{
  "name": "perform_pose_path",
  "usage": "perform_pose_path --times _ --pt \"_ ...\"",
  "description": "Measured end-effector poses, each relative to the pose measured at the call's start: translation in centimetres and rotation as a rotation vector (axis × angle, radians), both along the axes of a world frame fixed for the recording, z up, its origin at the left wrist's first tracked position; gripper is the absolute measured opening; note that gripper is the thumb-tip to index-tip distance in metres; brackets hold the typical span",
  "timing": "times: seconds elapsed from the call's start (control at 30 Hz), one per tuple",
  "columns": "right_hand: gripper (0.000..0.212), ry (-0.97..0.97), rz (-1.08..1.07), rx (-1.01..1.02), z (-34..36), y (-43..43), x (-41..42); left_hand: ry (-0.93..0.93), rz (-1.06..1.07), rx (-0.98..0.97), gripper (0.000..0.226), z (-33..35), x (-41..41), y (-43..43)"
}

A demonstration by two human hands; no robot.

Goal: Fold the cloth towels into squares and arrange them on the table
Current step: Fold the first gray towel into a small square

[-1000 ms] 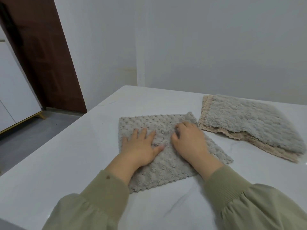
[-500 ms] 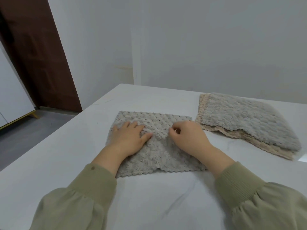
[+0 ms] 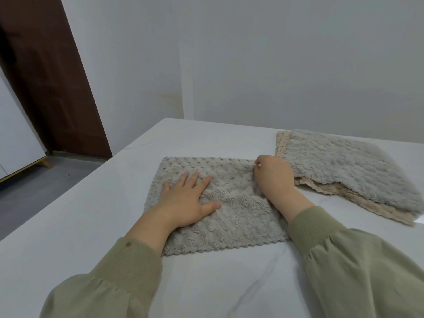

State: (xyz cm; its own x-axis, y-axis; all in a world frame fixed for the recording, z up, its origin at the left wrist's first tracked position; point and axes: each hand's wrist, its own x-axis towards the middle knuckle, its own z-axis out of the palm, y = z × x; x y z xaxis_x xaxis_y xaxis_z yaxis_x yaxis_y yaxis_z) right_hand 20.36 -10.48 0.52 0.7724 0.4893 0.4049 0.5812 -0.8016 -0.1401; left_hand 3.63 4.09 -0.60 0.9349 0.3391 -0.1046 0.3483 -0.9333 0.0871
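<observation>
Towel (image 3: 241, 216) flat on counter (image 3: 91, 226). Left hand (image 3: 190, 200) spread flat on towel's left half, pinning it. Right hand (image 3: 273, 177) curled at towel's far right corner, pinching edge. Stack (image 3: 344, 168) just right of towel.

Risks:
- Fluffy corner slips from pinch, fold lands skewed, no square.
- Pin too light, towel slides on smooth counter.
- Right sleeve drags towel's near edge or nudges stack.
</observation>
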Motion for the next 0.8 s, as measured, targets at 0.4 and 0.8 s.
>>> perform_pose_path --times 0.4,0.8 --pt "0.064 0.275 0.174 -0.334 -0.8 -0.5 -2.3 0.044 0.086 -0.019 0.084 -0.1 0.1 0.5" --pt "0.062 0.32 0.296 -0.323 -1.4 -3.1 -4.6 0.069 0.085 -0.103 0.085 0.5 -1.5 4.2"
